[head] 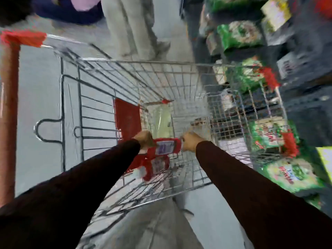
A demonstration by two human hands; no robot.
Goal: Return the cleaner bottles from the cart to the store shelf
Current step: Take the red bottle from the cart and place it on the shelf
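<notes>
The left hand (143, 140) and right hand (191, 141) had their fingers clenched on the red handle (166, 145) of the wire cart (125, 83); no cleaner bottle could be made out inside (heavy blur); green packets (240, 35) filled the shelf (305, 97) to the right.

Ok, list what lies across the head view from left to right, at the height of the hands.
Orange pillar → cart's wire flap → left hand → red bottle → right hand → cart's right wall → green packs on the shelf.
</notes>
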